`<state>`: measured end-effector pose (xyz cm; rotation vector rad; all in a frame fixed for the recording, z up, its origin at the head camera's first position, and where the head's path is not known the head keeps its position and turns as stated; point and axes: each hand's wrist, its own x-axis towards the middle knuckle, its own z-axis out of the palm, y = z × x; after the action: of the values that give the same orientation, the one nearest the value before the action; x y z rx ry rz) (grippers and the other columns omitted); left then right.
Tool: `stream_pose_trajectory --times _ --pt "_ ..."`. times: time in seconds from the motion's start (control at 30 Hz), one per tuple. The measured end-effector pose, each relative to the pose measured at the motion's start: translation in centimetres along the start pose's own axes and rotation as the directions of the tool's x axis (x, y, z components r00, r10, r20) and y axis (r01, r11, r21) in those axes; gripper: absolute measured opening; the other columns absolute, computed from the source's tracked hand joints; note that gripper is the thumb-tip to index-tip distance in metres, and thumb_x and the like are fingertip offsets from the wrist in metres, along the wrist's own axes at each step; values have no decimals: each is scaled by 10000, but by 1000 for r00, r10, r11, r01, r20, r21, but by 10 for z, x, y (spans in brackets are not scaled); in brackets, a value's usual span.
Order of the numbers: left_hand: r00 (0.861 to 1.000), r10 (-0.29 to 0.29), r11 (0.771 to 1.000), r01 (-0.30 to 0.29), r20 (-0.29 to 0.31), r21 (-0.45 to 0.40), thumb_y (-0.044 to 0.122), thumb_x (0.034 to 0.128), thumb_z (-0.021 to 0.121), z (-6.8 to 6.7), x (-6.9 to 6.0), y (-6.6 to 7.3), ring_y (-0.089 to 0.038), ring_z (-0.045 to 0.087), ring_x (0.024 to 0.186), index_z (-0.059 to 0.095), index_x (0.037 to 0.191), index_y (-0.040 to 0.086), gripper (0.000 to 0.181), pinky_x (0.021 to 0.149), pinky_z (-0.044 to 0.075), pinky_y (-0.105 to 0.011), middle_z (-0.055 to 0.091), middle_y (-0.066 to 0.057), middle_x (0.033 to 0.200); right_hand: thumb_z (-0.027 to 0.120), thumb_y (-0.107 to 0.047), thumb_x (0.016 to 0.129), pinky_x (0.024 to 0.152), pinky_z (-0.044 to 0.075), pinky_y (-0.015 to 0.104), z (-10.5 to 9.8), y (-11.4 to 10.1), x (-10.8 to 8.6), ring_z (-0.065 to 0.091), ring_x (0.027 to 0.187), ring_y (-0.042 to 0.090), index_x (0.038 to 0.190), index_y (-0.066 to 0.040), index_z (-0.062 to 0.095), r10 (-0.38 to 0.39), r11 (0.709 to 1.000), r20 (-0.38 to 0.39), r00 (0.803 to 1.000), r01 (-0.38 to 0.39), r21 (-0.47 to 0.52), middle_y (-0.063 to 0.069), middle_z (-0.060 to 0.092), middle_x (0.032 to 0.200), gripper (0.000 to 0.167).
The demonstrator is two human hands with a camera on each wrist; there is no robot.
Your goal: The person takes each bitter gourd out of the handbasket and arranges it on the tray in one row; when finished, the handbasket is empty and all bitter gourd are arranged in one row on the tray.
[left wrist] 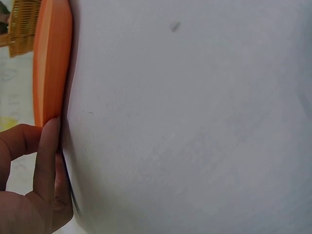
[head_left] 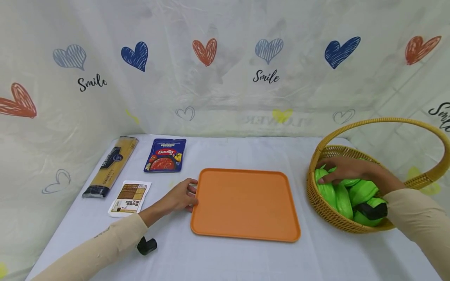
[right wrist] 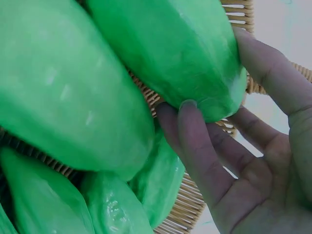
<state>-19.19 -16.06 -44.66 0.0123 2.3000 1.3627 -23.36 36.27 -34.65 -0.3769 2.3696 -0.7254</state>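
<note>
Head cam: R hand (head_left: 342,170) hides part of the green piece (head_left: 326,192) it grips; small print on white packet (head_left: 129,198) is too tiny for me to read, & backdrop lettering (head_left: 258,119) is blurred. L-wrist cam: I get L hand (left wrist: 36,183) cut off L + btm, tray (left wrist: 52,63) cut off at top. R-wrist: same green piece runs off top edge.

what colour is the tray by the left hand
The tray is plain orange; the head view shows it best.
</note>
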Motion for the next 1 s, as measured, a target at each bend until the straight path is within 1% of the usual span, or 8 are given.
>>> stream_pose_trajectory --times 0.13,0.23,0.33,0.47,0.63,0.73,0.93,1.0 --pt "1000 -8 1000 8 1 7 -28 838 728 0 0 1 -198 634 894 426 1447 27 682 625 639 -335 563 -146 1159 692 -329 938 833 621 402 -3 -2 -4 683 1042 265 1462 84 399 -18 1000 -24 1000 18 18 392 402 1451 729" --pt "1000 -13 1000 13 3 14 -24 845 727 0 0 1 -198 633 891 423 1450 31 680 628 638 -331 562 -144 1158 684 -343 941 827 619 377 -5 -2 -7 694 1013 244 1480 70 399 -19 1000 -51 999 19 -4 377 401 1470 736" --pt "1000 -9 1000 9 6 14 -25 846 725 0 0 1 -199 631 890 419 1450 27 679 628 638 -333 560 -146 1158 672 -341 949 830 623 374 -8 -3 -12 672 1083 287 1493 49 401 -28 1000 -73 997 27 -6 367 385 1489 722" --pt "1000 2 1000 -2 6 8 -32 840 723 -1 0 1 -201 632 889 418 1445 19 679 623 638 -337 556 -150 1152 649 -311 968 800 632 368 -10 -5 -18 607 1192 380 1492 41 410 -64 998 -97 993 65 7 368 365 1502 675" --pt "1000 5 1000 -5 0 8 -35 832 724 -1 -1 1 -198 632 881 422 1438 13 679 616 637 -333 558 -148 1140 617 -281 990 785 638 369 -10 -8 -25 559 1242 453 1496 30 408 -94 995 -109 990 97 20 368 317 1531 630" --pt "1000 14 1000 -14 7 8 -37 832 720 -1 -2 2 -199 632 890 409 1442 2 687 618 639 -336 554 -157 1147 605 -261 998 786 640 379 -9 -7 -28 541 1254 480 1503 32 393 -93 995 -116 989 98 34 374 284 1543 620" --pt "1000 4 1000 -4 8 7 -22 839 726 -1 1 0 -194 635 895 414 1446 21 685 626 639 -334 560 -146 1155 592 -256 1006 768 639 354 -6 -7 -40 564 1237 442 1508 8 395 -96 994 -143 985 102 30 344 311 1542 600" --pt "1000 0 1000 0 9 10 -9 845 725 -1 1 -1 -193 635 901 416 1447 28 678 632 639 -333 562 -142 1159 590 -259 1007 764 635 339 -4 -8 -44 592 1225 341 1509 -8 399 -99 994 -146 984 104 29 324 327 1540 593"
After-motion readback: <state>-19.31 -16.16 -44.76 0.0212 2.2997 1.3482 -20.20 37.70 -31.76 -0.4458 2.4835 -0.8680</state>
